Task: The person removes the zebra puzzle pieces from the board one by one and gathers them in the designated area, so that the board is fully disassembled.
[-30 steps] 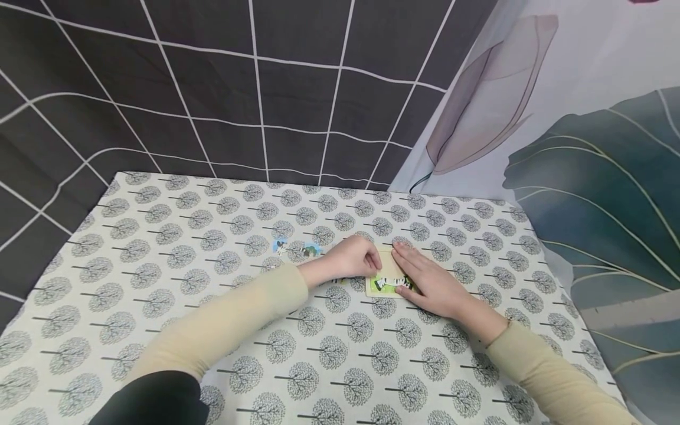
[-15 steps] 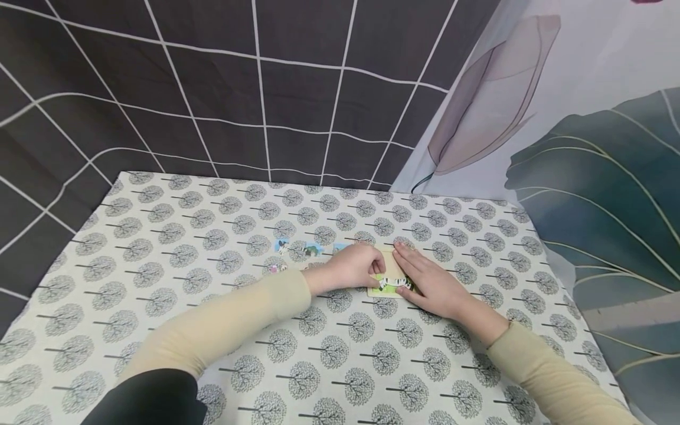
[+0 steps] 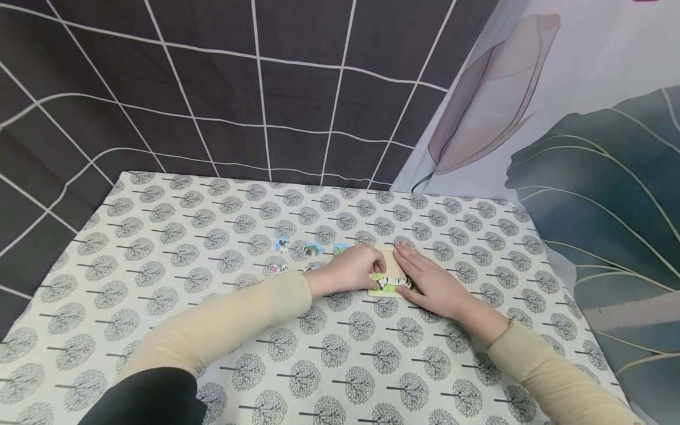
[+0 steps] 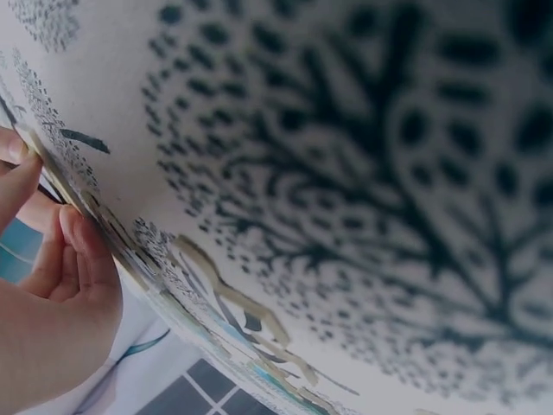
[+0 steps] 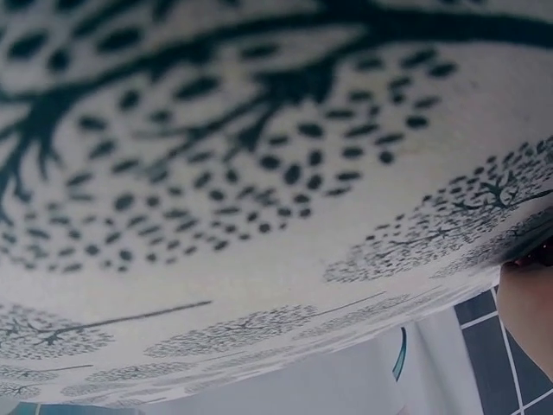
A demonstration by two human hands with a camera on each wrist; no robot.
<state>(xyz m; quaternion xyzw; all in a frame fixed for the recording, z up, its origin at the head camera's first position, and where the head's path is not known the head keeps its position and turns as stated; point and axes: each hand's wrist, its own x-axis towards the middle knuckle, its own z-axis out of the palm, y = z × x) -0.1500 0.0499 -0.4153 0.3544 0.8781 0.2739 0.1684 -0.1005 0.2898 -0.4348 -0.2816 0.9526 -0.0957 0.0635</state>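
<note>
Zebra board steadied

Between the hands, a flat, rectangular, pale-wood board with a zebra picture is steadied by the flattened right hand. A green-printed piece seems pinched by the left hand; edges are best aligned before pressing. Beyond, flat blue-printed pieces are strewn.

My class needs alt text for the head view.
A person's left hand appears to pinch a green piece at a small zebra board; the right hand rests on its right side. Picture pieces lie further left on a tree-print cloth.
</note>
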